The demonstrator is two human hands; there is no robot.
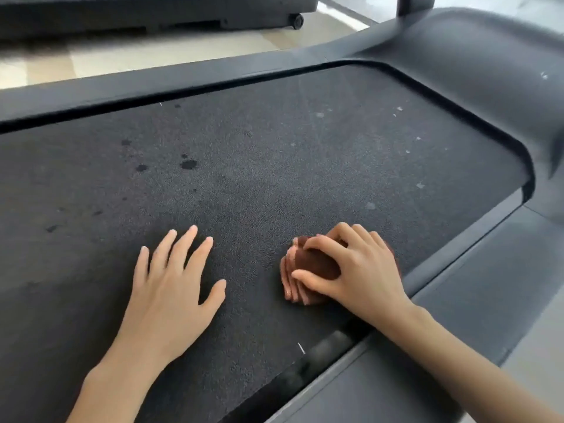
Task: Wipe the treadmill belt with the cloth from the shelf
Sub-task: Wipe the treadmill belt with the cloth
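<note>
Cloth point(316, 265) in curled right hand point(361, 271) on treadmill belt point(259, 148); left hand point(174, 288) flat, empty, near it

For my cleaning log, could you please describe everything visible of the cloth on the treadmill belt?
The cloth is brown, soft-looking fabric, bunched into a wad whose layered folds show lighter at its left edge. It lies on the treadmill belt near the belt's right side. The right hand grips it from above, curled round it and hiding much of it.
</note>
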